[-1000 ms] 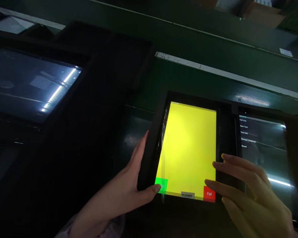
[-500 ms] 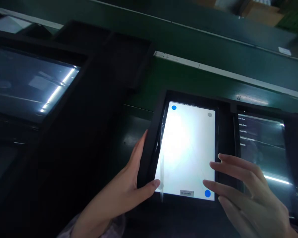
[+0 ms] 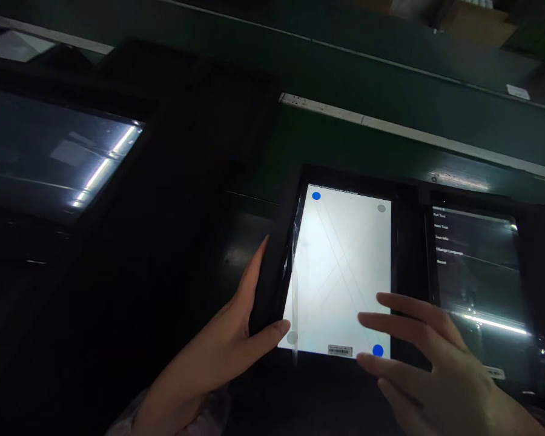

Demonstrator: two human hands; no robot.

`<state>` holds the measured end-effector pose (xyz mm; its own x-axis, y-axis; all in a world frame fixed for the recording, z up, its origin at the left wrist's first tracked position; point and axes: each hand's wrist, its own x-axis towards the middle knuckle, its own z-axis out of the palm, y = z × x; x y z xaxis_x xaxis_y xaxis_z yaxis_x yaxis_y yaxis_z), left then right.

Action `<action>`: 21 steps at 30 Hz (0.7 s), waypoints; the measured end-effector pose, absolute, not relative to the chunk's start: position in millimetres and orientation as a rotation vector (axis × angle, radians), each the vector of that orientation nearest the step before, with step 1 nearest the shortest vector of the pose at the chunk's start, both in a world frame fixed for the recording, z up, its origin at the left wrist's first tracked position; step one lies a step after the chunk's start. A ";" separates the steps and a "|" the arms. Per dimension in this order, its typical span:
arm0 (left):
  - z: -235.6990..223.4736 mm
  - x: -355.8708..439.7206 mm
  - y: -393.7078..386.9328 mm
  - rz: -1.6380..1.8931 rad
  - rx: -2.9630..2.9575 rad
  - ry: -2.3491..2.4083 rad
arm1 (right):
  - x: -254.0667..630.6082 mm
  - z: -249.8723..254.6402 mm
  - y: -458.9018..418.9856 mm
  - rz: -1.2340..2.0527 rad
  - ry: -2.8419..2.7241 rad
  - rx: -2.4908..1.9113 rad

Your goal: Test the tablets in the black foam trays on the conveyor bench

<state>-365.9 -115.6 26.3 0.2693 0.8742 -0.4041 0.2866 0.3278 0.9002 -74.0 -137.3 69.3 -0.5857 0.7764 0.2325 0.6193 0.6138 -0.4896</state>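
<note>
- So the lit tablet (image 3: 340, 272) sits roughly mid-frame, just right of centre, in a black surround (image 3: 270, 284) that looks like a tray or holder. Too dark to tell which.
- Left hand (image 3: 218, 348) has hold of it by the left side: fingers (image 3: 252, 275) closed along the outside of the surround, thumb over the front at the screen's lower left corner.
- Right hand (image 3: 449, 363) is over the lower right corner, fingers loosely spread and part bent, holding nothing. Can't tell if any fingertip touches the glass.
- Screen's white, with blue dots top left and bottom right, grey ones top right and bottom left. Thin slanting lines run between the blue pair, fainter ones cross them.
- Barcode label (image 3: 340, 350) at the bottom edge.
- Second tablet (image 3: 479, 278) is just to the right, also in a dark surround, menu showing: Full Test, Item Test, Test Info, Change Language, Reset. Right hand covers part of its lower left.
- Way over left there's a bigger dark screen (image 3: 40, 157), framed in black, with a bright light reflected in it.
- Green desk (image 3: 318, 142) behind, pale strip (image 3: 363, 119) across it.
- Top right, a cardboard box (image 3: 476, 29) with blurry white stuff at it; can't make out what.
</note>
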 end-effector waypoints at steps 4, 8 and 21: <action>31.9 -359.2 -115.0 0.615 1.094 1.345 | -80.7 68.0 -136.7 0.483 -2.555 -0.974; 42.6 -353.8 -112.6 0.691 0.860 1.431 | -84.6 61.6 -136.5 0.355 -2.502 -1.124; 14.4 -356.7 -81.9 1.104 0.571 1.498 | -78.9 64.1 -140.0 0.432 -2.535 -1.039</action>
